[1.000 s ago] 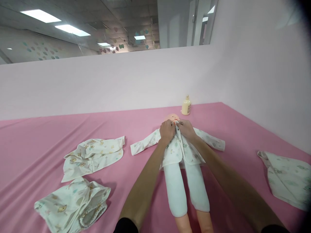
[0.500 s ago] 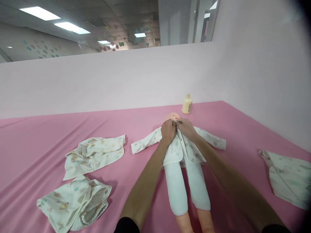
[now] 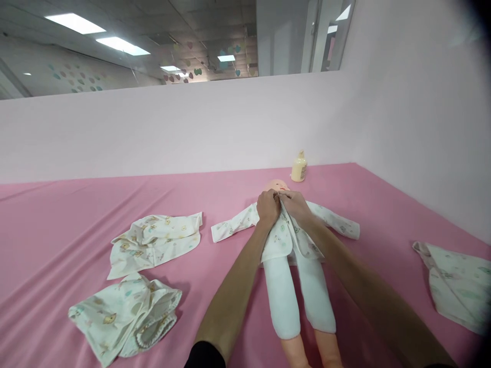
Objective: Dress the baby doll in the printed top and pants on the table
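Both hands, left [image 3: 267,207] and right [image 3: 293,205], pinch the doll's shirt [image 3: 286,234]; loose garments [image 3: 155,244] lie left, bottle [image 3: 298,167] behind.

The bench [image 3: 76,214] is covered in plain pink, and the wall [image 3: 192,128] behind its far edge is a paler pink. The doll [image 3: 286,240] lying on it has a peach head and feet, a cream jacket [image 3: 284,235] printed with small green and tan figures, and plain pale mint trousers [image 3: 299,296]; near the far right corner stands a pale yellow bottle [image 3: 298,168]. The shirt [image 3: 157,243] and the bundle of cloth [image 3: 126,317] toward the left edge are cream with tan bears and teal specks, and the cloth [image 3: 456,283] at the right edge is pale green-white with faint prints.
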A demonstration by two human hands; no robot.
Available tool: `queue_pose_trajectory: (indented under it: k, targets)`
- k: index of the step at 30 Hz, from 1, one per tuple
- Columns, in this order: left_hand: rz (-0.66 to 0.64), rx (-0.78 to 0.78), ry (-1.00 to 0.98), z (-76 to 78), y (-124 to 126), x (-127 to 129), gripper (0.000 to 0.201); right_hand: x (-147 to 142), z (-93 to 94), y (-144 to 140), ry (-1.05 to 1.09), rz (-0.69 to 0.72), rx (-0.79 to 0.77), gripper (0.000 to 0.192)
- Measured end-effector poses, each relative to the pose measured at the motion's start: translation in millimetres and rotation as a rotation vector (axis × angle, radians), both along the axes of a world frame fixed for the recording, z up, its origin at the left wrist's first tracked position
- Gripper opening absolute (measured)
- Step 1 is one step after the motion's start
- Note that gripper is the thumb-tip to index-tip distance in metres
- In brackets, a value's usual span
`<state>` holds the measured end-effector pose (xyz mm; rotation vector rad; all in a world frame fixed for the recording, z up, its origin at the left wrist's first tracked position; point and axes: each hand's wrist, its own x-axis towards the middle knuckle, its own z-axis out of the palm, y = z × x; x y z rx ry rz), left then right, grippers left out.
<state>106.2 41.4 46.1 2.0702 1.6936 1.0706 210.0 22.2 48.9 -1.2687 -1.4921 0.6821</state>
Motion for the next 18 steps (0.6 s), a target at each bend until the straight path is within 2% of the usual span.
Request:
queue_pose_trajectory:
  k: [10,12,15,18]
  targets:
    - [-0.041,0.022,-0.035,0.0,1,-1,0.028,-2,-0.7,-1,0.050,0.015,-0.001,0.017]
    - [-0.060,-0.006,-0.107,-0.3,3,-2,0.025,-2,-1.0,-1,0.053,0.015,-0.015,0.019]
    - [-0.079,-0.100,-0.321,-0.5,6,-6,0.016,-2,-0.1,-2,0.044,0.009,-0.015,0.021]
    - [-0.096,-0.150,-0.433,-0.2,9,-10,0.018,-1,2.5,-2,-0.012,0.018,0.036,0.025]
